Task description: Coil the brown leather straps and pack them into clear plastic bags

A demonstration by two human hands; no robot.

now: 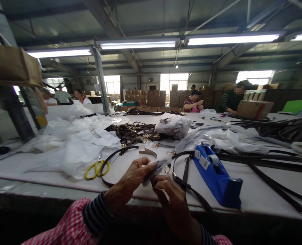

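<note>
Both my hands meet at the near edge of the white table [51,166]. My left hand [130,180] pinches a small clear plastic piece [157,168], thumb and fingers closed on it. My right hand [170,199] grips the same piece from below, fingers curled. A dark brown strap [185,172] with metal clasps lies just right of my hands. Another strap loop [112,158] curves to the left of them. What is inside the plastic piece is too small to tell.
A blue tape dispenser [217,177] stands right of my hands. Yellow-handled scissors [96,169] lie to the left beside white plastic bags [84,143]. A heap of straps [133,131] and a filled bag [172,126] sit mid-table. People [193,101] work at the far side near cartons [254,109].
</note>
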